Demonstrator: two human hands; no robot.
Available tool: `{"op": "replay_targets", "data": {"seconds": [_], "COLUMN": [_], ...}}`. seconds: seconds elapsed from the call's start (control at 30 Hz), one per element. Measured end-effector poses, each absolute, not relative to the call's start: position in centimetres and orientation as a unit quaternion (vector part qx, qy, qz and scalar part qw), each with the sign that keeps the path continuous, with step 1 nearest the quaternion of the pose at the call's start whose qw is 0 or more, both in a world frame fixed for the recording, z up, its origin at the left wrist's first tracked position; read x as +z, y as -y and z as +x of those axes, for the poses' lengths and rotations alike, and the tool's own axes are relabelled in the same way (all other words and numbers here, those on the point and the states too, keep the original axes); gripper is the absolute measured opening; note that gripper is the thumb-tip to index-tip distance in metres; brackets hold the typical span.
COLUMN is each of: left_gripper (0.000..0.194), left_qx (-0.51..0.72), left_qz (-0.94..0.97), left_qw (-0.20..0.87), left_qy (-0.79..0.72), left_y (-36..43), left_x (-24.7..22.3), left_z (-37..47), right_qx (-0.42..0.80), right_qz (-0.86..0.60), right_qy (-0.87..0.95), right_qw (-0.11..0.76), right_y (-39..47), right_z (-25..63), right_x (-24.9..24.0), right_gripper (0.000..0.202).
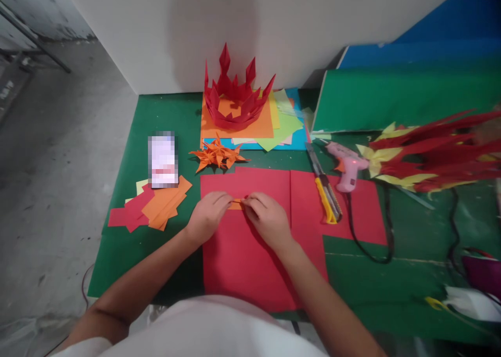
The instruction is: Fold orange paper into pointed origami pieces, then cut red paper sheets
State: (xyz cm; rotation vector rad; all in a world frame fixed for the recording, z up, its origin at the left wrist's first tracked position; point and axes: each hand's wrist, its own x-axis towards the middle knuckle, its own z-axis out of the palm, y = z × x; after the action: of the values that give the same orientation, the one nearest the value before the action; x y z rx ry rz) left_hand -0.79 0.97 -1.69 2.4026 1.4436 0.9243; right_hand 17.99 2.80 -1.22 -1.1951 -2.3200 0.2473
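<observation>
Pinching small orange paper piece (236, 205) between fingers of left hand (210, 214) and right hand (267, 218), over red sheets (250, 263). Orange folded stars (219, 154) just beyond, red paper crown (235, 106) behind those. Pink glue gun (346, 166) and yellow-handled scissors (324, 198) lie right of the hands.

Diffuse, moderately bright light reaches my desk (164, 117), and a soft-edged shadow darkens the pale board (293, 28) behind it. My view looks slightly hazy, with fine detail smeared and the phone (163, 159) pixelated into blocks.
</observation>
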Motion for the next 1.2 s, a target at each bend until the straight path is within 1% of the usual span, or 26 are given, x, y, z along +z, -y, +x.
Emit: {"op": "replay_targets", "data": {"seconds": [0.37,0.5,0.77,0.93,1.2], "left_gripper": [0.027,0.03,0.028,0.028,0.028], "left_qx": [0.262,0.252,0.229,0.227,0.218], "left_qz": [0.838,0.84,0.835,0.844,0.85], "left_qw": [0.029,0.019,0.043,0.025,0.025], "left_qy": [-0.477,-0.479,-0.498,-0.486,-0.478], "left_y": [-0.4,-0.38,-0.32,-0.35,-0.34], "left_x": [-1.3,-1.3,-1.9,-1.75,-1.53], "left_z": [-0.78,-0.9,-1.0,-0.94,-0.91], "right_qx": [0.007,0.009,0.016,0.019,0.029], "right_qz": [-0.424,-0.415,-0.403,-0.396,-0.397], "right_qy": [0.882,0.889,0.892,0.896,0.896], "right_qw": [0.206,0.195,0.205,0.2,0.196], "right_y": [-2.13,-1.96,-1.97,-2.02,-1.82], "right_z": [18.14,18.39,18.49,18.65,18.8], "right_x": [-1.6,-1.58,-1.51,-1.6,-1.42], "right_gripper": [0.022,0.022,0.026,0.026,0.028]}}
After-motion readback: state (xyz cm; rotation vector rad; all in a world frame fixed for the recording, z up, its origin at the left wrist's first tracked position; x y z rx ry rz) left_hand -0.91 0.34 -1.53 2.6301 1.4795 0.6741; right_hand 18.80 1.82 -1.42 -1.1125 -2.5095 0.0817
